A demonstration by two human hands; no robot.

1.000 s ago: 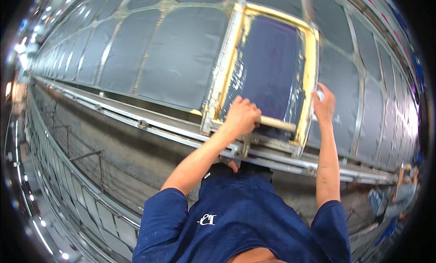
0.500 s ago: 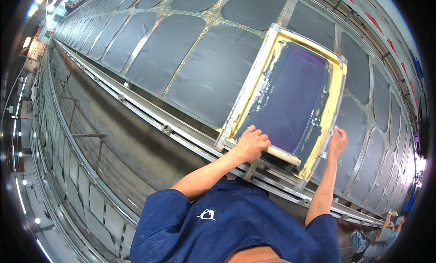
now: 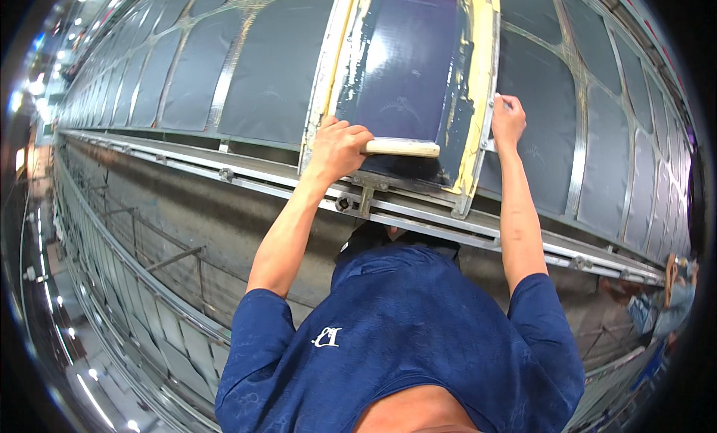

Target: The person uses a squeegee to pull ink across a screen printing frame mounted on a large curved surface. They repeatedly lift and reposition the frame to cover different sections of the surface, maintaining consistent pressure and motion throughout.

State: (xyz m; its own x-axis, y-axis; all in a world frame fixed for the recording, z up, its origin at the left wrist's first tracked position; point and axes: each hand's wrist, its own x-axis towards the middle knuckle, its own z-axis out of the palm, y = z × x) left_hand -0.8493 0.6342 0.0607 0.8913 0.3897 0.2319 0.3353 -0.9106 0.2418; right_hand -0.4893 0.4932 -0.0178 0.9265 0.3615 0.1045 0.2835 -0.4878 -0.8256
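Note:
A screen-printing frame (image 3: 487,56) lies across the far table, its metal sides edged in yellow around a dark mesh. Dark wet ink (image 3: 407,67) covers the mesh's middle, with a faint printed figure showing near its lower part. At the near end of the screen, my left hand (image 3: 340,147) is closed on the left part of a wooden-handled squeegee (image 3: 407,147); the blade below is largely hidden. My right hand (image 3: 509,121) is closed at the frame's right side, fingertips pinching its metal edge.
Dark grey fabric panels (image 3: 280,67) cover the long table on both sides of the frame. A metal rail (image 3: 276,185) with clamps runs along the near edge. To the left stands a rack (image 3: 142,283) beyond an aisle. Another person (image 3: 661,306) is at the far right.
The view has turned, so the frame now appears higher, further left and more upright. Both hands keep their holds, and the squeegee is still at the screen's near end.

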